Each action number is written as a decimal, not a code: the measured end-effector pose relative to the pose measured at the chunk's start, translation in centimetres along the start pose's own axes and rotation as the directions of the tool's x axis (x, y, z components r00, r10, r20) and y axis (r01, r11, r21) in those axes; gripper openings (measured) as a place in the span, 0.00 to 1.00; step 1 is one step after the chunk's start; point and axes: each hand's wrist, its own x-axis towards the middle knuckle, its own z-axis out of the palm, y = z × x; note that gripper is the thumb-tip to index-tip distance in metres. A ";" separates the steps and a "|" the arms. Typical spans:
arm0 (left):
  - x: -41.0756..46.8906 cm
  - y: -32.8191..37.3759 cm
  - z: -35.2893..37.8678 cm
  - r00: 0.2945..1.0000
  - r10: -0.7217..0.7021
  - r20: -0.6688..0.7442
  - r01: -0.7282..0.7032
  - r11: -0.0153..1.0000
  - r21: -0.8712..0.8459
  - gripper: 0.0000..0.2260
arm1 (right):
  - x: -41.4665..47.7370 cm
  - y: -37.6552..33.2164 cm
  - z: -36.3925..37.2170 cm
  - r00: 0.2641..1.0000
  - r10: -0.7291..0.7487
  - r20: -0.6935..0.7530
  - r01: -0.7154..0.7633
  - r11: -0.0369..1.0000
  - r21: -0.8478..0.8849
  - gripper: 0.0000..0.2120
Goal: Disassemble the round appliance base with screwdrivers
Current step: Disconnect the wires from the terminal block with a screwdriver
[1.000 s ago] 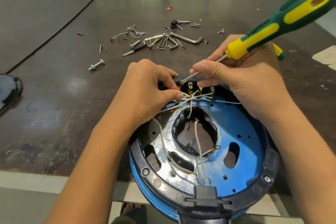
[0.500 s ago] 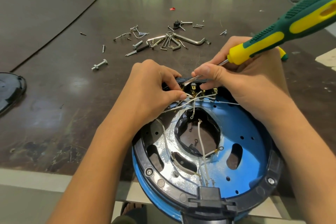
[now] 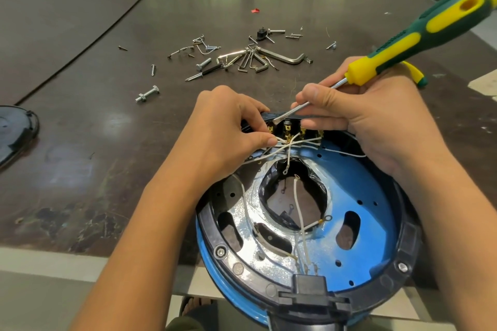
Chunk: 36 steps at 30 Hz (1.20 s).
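The round appliance base (image 3: 363,223), blue inside with a black rim, lies open at the table's near edge, white wires (image 3: 298,212) crossing its central hole. My left hand (image 3: 228,131) pinches the white wires beside the brass terminals (image 3: 287,130) on the far rim. My right hand (image 3: 371,121) grips a green and yellow screwdriver (image 3: 419,35) by its metal shaft, the flat tip resting at the leftmost terminals. The handle sticks up to the upper right.
Loose screws, bolts and a bunch of hex keys (image 3: 258,58) lie scattered on the dark table behind my hands. A single bolt (image 3: 146,94) sits to the left. A black cover (image 3: 14,131) lies at the left edge. A second yellow-green handle (image 3: 416,74) peeks out behind my right hand.
The screwdriver tip has shifted slightly along the terminals toward the left. Both hands stay at the far rim, and the view has drifted a little.
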 end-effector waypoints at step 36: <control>-0.1 0.1 -0.1 1.000 0.009 0.006 -0.009 1.000 -0.008 0.04 | 0.1 0.2 -0.1 0.996 -0.087 0.028 0.087 0.996 -0.029 0.11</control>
